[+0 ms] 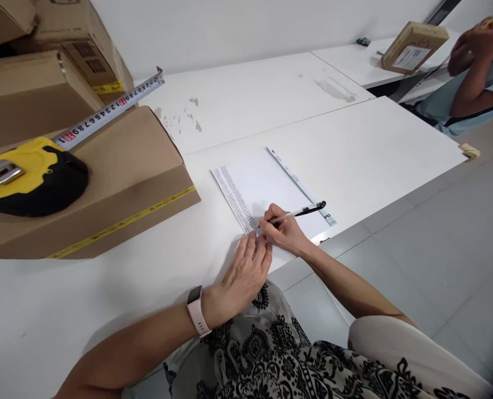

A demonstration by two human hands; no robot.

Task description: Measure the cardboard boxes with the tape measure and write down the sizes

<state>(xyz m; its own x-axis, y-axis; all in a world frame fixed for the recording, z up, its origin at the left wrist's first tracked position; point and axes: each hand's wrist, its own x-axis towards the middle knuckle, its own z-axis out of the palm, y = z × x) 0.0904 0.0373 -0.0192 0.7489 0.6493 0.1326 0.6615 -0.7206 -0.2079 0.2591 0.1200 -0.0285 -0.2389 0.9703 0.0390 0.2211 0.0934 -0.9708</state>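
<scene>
My right hand (285, 228) is closed round a pen (302, 211) with a clear barrel and a black end. Its tip points at the lower left of a white sheet of paper (258, 185), near rows of small dark writing. Flat across the lower edge of the sheet lies my left hand (248, 269), fingers stretched out side by side, a pink-strapped watch on its wrist. A pale strip with printed marks, maybe a ruler (300, 185), runs along the right side of the sheet.
Left stand cardboard boxes (146, 149). A yellow and black tape measure (34, 174) rests on the nearest, its blade (108, 111) extended. Farther right are another small box (415, 47) and a seated person (474, 77) with raised hands. The white table (354, 149) ends along the right.
</scene>
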